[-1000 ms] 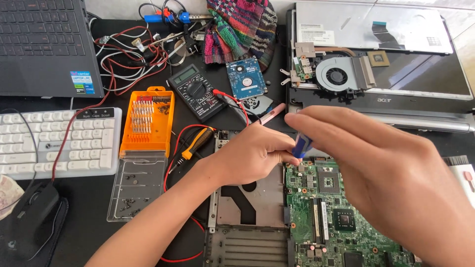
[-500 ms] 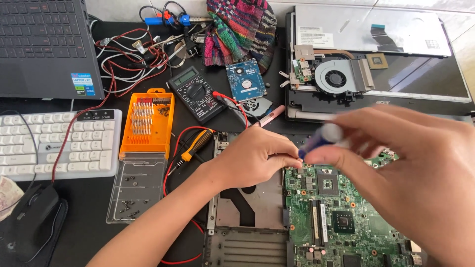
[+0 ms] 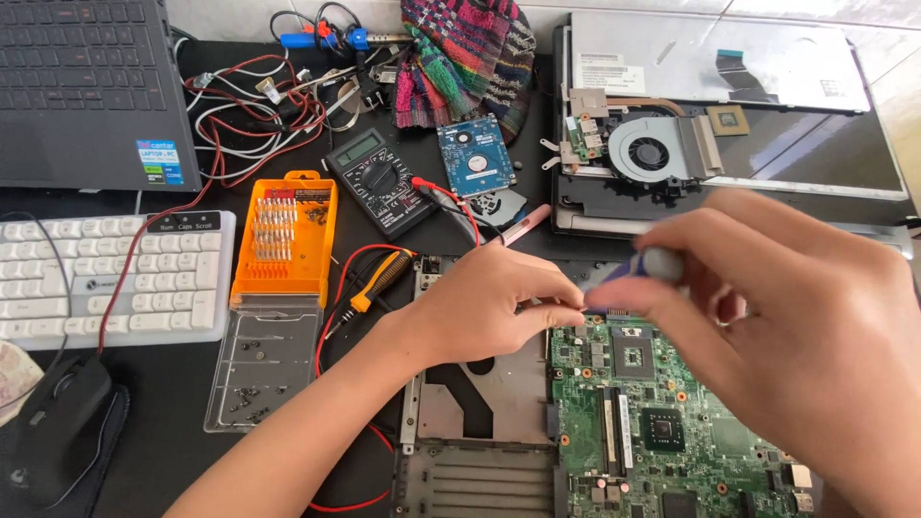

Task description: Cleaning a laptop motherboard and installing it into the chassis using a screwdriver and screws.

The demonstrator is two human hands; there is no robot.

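Note:
A green laptop motherboard (image 3: 652, 422) lies in an open grey laptop base (image 3: 480, 403) at the bottom middle. My left hand (image 3: 484, 302) rests on the base's upper edge, fingertips pinched at the board's top left corner. My right hand (image 3: 787, 317) hovers over the board, its fingers closed round a small screwdriver with a blue and grey handle (image 3: 643, 267). The driver's tip is hidden behind my fingers.
An orange bit case (image 3: 285, 235) and its clear lid (image 3: 264, 369) with loose screws lie left. A multimeter (image 3: 379, 182), a hard drive (image 3: 475, 153), a dismantled laptop with fan (image 3: 662, 149), a white keyboard (image 3: 106, 273), a mouse (image 3: 53, 422) and a black laptop (image 3: 86, 86) surround them.
My right hand has shifted right and lifted a little, bringing the screwdriver handle up into view. My left hand has stayed at the board's top corner.

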